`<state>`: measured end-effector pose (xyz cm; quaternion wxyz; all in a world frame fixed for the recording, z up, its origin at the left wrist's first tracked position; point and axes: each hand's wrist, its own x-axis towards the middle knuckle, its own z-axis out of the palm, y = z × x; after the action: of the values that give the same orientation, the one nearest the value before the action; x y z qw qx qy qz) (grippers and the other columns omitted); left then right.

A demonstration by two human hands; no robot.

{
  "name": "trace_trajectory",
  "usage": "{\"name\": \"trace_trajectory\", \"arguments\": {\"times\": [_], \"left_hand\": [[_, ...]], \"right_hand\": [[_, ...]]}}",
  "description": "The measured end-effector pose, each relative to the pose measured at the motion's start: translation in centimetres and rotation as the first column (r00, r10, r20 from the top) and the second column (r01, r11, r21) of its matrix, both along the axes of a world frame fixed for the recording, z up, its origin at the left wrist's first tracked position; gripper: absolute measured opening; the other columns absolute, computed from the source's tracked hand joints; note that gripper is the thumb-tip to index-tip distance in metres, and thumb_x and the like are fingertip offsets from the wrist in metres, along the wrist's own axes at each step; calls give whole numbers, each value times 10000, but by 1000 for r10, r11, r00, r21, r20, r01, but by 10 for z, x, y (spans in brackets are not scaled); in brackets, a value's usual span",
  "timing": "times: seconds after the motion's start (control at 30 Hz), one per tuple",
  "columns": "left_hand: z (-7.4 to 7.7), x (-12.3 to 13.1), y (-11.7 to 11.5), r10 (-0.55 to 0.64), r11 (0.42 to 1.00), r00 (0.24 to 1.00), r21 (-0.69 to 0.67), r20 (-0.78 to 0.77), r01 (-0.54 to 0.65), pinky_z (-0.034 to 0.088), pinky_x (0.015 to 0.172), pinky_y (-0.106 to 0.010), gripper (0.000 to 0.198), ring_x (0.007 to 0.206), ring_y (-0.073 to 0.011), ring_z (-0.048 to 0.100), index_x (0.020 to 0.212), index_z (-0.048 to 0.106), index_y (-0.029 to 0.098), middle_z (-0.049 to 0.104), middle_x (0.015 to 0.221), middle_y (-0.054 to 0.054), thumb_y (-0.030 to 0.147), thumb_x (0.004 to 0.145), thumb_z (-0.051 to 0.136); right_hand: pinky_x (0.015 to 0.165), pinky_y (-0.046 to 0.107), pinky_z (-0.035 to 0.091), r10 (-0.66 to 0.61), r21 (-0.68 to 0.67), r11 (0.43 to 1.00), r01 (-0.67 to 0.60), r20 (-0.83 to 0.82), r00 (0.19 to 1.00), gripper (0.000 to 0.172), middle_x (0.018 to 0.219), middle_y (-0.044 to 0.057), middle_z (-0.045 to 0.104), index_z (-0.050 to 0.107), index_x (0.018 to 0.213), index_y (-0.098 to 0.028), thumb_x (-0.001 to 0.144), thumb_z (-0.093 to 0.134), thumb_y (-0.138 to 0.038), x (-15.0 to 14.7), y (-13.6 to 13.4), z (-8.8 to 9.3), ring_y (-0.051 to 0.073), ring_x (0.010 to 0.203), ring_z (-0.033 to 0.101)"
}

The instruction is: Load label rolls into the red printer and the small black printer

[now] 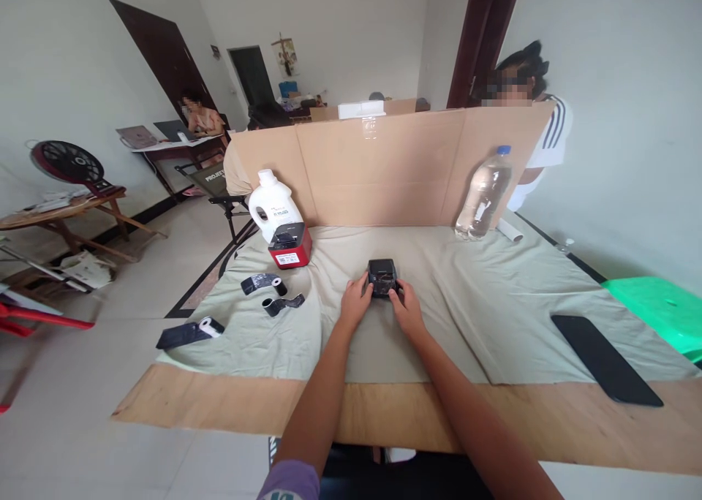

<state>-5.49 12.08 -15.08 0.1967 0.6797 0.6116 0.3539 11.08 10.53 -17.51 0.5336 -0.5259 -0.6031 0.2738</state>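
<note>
A small black boxy device (382, 269), which looks like a compact label printer, rests on the cloth in front of me. My left hand (356, 300) holds its left side, fingers closed against the edge. On the opposite side, my right hand (406, 307) grips the right edge, with the thumb at the front face. Fine details on the device's front are too small to read. To the left stands a red and black box-shaped device (290, 255). Near it lie several partly unrolled dark strips on rolls, among them one roll (279, 287) and another with a white core (210, 327).
A white jug (274, 206) and a clear bottle with a blue cap (485, 193) stand before a cardboard screen (378, 171). A black flat slab (606, 357) lies at right. A green stool (652, 310) is beside the table. Other people sit beyond.
</note>
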Motion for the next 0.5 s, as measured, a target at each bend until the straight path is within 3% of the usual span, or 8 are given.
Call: {"name": "trace_trajectory", "arguments": {"times": [0.23, 0.5], "left_hand": [[-7, -2, 2, -101, 995, 994, -7, -38, 101, 380, 1113, -380, 577, 1269, -250, 478, 1543, 367, 203, 530, 1479, -41, 405, 1003, 346], [-7, -1, 3, -84, 996, 995, -22, -61, 83, 377, 1108, -398, 607, 1256, -264, 494, 1548, 348, 171, 523, 1484, -73, 428, 999, 332]], "right_hand": [[1037, 487, 486, -1, -17, 1000, 0, -71, 997, 547, 1282, 188, 597, 558, 1266, -138, 885, 516, -528, 0, 5, -4, 287, 1179, 595], [1056, 495, 461, 7, -31, 1000, -7, 3, 1000, 605, 1302, 177, 617, 567, 1318, -143, 872, 510, -547, 3, 9, -7, 305, 1213, 583]]}}
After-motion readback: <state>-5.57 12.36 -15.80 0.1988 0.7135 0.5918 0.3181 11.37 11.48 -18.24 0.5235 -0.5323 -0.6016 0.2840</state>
